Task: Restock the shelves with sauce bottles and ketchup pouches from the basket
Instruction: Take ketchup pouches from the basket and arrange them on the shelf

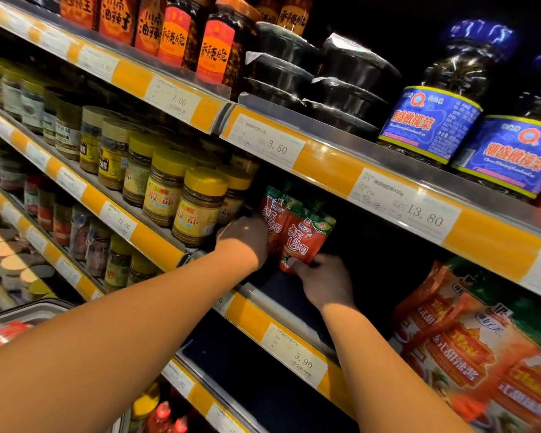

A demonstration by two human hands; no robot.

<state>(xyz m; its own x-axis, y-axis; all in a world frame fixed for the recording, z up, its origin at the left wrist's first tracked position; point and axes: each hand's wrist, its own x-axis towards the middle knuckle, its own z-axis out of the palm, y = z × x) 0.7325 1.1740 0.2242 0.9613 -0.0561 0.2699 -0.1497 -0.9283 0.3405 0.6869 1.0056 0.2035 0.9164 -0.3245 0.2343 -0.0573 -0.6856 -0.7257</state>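
Note:
Two red ketchup pouches with green tops stand upright in a dark gap on the middle shelf (256, 314). The rear pouch (274, 207) has my left hand (244, 239) curled around its left side. The front pouch (306, 242) is pinched at its bottom corner by my right hand (322, 279). Both forearms reach in from the lower left and lower middle. At the far lower left, the grey rim of the basket (28, 310) shows, with red packs inside it.
Yellow-lidded sauce jars (197, 207) stand just left of the pouches. Large orange sauce pouches (469, 348) fill the same shelf at right. Blue-labelled jars (431, 120) and black tubs (319, 79) sit on the shelf above. Red-capped bottles (163, 414) stand below.

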